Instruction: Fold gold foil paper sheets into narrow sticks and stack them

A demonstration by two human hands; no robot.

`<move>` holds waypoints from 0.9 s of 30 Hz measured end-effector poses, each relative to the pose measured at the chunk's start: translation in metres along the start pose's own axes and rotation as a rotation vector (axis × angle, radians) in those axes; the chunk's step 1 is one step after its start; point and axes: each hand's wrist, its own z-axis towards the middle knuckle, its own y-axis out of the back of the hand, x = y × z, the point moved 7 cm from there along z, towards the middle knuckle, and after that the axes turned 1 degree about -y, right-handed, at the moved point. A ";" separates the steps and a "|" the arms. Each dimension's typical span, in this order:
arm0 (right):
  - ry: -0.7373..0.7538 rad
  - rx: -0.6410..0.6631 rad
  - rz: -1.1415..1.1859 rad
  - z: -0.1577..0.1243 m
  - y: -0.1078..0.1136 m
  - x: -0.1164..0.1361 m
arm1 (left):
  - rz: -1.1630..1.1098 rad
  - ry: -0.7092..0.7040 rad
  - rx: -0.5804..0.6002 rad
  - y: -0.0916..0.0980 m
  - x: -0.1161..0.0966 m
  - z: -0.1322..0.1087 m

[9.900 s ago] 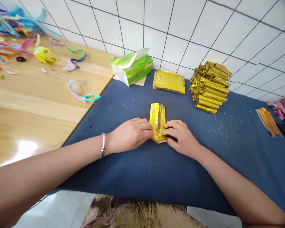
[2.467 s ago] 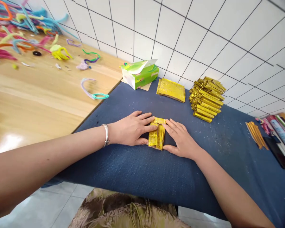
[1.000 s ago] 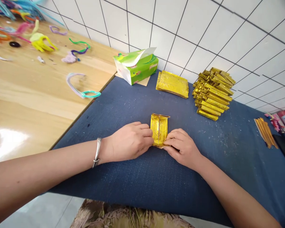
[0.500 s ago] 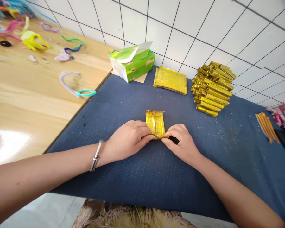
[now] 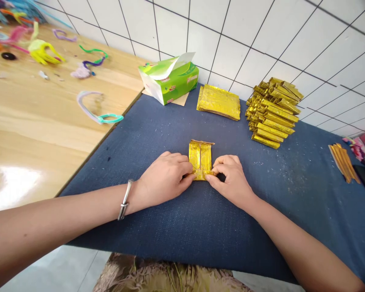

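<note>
A small folded piece of gold foil paper (image 5: 200,156) lies on the dark blue mat (image 5: 158,227), with creased flaps meeting along its middle. At its near left corner my left hand (image 5: 170,174) pinches the edge with thumb and fingers. My right hand (image 5: 231,176) grips the near right corner the same way, fingers curled. The near edge is folded over between both thumbs, while the far edge stands up slightly. A silver bangle (image 5: 125,200) circles the left wrist.
Behind are a stack of flat gold sheets (image 5: 219,102), a pile of folded gold strips (image 5: 273,113) and a green tissue pack (image 5: 179,83) by the tiled wall. Orange-brown strips (image 5: 343,162) lie at right. Coloured pipe cleaners (image 5: 45,50) cover the wooden table at left.
The near flap of the gold paper, which stood up as a ridge, now lies folded flatter toward the middle. Both hands stay at the same corners, with small finger shifts.
</note>
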 end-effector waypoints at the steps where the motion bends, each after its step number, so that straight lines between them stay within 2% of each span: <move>1: -0.003 0.003 0.001 0.000 0.000 -0.001 | 0.001 0.001 0.000 0.000 0.000 0.000; 19: -0.038 0.026 -0.006 0.004 0.000 -0.008 | 0.016 0.005 -0.076 0.001 0.003 -0.003; 22: -0.038 0.034 -0.008 0.004 -0.001 -0.010 | 0.085 -0.137 -0.109 0.004 -0.008 -0.006; 27: -0.040 0.040 0.002 0.002 0.000 -0.012 | 0.139 -0.414 -0.050 0.000 -0.025 -0.012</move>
